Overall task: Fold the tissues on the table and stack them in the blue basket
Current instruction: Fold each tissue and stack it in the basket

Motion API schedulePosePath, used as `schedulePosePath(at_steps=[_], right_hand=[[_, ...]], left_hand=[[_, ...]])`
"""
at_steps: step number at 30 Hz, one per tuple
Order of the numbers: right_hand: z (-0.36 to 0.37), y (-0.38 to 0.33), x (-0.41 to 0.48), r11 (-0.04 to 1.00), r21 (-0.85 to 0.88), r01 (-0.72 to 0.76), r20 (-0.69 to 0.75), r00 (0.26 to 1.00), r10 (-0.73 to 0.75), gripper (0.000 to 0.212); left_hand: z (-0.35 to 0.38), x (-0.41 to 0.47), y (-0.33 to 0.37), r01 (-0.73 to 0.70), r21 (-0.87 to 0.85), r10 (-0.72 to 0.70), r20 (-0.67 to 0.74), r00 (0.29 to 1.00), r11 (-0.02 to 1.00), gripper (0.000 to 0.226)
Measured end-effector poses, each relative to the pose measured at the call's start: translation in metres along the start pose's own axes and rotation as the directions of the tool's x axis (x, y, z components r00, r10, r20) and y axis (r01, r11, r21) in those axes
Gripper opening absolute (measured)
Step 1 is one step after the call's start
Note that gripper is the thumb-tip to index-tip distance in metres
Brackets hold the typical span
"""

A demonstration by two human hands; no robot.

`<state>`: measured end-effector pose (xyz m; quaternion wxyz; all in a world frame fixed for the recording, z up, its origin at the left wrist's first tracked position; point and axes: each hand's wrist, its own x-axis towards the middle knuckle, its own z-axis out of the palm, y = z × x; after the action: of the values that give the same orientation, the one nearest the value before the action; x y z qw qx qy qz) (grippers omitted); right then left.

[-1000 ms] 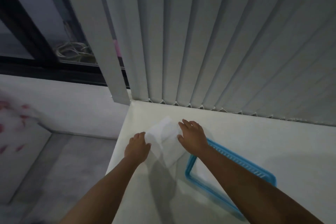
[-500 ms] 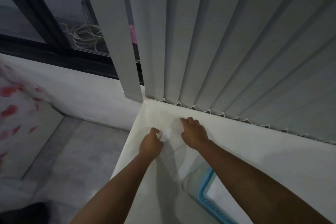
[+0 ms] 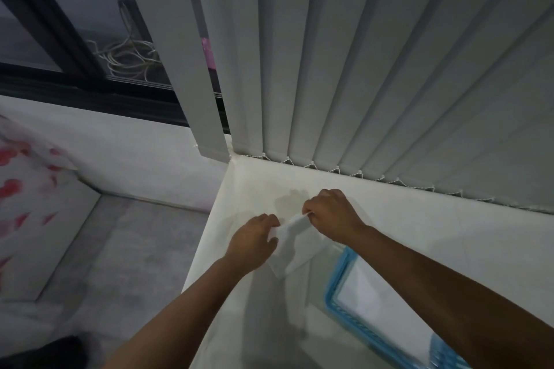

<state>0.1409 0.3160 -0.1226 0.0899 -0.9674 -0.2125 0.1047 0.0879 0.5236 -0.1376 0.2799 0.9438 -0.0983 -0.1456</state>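
Note:
A white tissue (image 3: 295, 250) hangs folded between my two hands, lifted a little above the white table (image 3: 419, 228) near its far left corner. My left hand (image 3: 251, 244) pinches the tissue's left top corner. My right hand (image 3: 331, 214) pinches the right top corner, fingers curled shut on it. The blue basket (image 3: 335, 284) lies on the table at the lower right, partly under my right forearm, with white tissue inside it; its lower part runs out of view.
Grey vertical blinds (image 3: 359, 69) hang along the table's far edge. The table's left edge (image 3: 204, 249) drops to a grey floor (image 3: 120, 263). A dark window frame with coiled cables (image 3: 129, 57) sits beyond at the upper left.
Both hands were pressing the tissue flat on the table; now they have pinched its top corners and lifted it, drawing it back toward me. The view has shifted left and closer.

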Motion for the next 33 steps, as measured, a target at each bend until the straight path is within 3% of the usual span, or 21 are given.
schedulePosePath(at_steps=[4, 7, 9, 13, 20, 23, 26, 29, 31, 33], right_hand=[[0.005, 0.015, -0.029, 0.999, -0.032, -0.037, 0.114, 0.993, 0.041, 0.031], [0.006, 0.016, -0.042, 0.993, -0.108, -0.054, 0.221, 0.972, 0.077, 0.035], [0.005, 0.013, -0.045, 0.987, -0.146, -0.065, 0.239, 0.966, 0.100, 0.039], [0.010, 0.001, -0.042, 0.987, -0.139, -0.084, 0.229, 0.967, 0.115, 0.049], [0.017, -0.008, -0.038, 0.961, -0.233, -0.146, 0.294, 0.932, 0.212, 0.057], [0.017, -0.006, -0.038, 0.949, -0.252, -0.187, 0.301, 0.917, 0.261, 0.056], [0.015, -0.011, -0.044, 0.963, -0.141, -0.228, 0.186, 0.950, 0.252, 0.046], [0.007, -0.029, -0.060, 0.925, 0.184, -0.332, -0.068, 0.935, 0.349, 0.034], [0.001, -0.048, -0.075, 0.849, 0.356, -0.390, -0.095, 0.889, 0.448, 0.029], [-0.003, -0.068, -0.089, 0.798, 0.399, -0.452, -0.049, 0.858, 0.511, 0.027]], left_hand=[[0.015, -0.016, 0.000, -0.102, 0.132, 0.087, 0.115, 0.990, 0.986, 0.045], [0.021, -0.019, 0.003, 0.002, 0.065, -0.012, 0.159, 0.987, 0.998, 0.057], [0.023, -0.015, 0.006, 0.063, -0.011, -0.062, 0.093, 0.994, 0.998, 0.046], [0.026, 0.002, 0.005, 0.135, 0.030, -0.135, -0.018, 0.991, 0.990, 0.033], [0.026, 0.027, 0.015, 0.309, -0.028, -0.305, 0.102, 0.947, 0.951, 0.038], [0.023, 0.036, 0.017, 0.340, -0.020, -0.334, 0.147, 0.931, 0.940, 0.023], [0.017, 0.041, 0.018, 0.335, -0.030, -0.322, 0.205, 0.924, 0.942, 0.018], [0.006, 0.038, 0.018, 0.372, -0.193, -0.339, 0.184, 0.923, 0.908, 0.019], [-0.003, 0.032, 0.018, 0.378, -0.351, -0.347, 0.148, 0.926, 0.857, 0.013], [-0.011, 0.023, 0.022, 0.353, -0.506, -0.359, 0.091, 0.929, 0.787, 0.012]])
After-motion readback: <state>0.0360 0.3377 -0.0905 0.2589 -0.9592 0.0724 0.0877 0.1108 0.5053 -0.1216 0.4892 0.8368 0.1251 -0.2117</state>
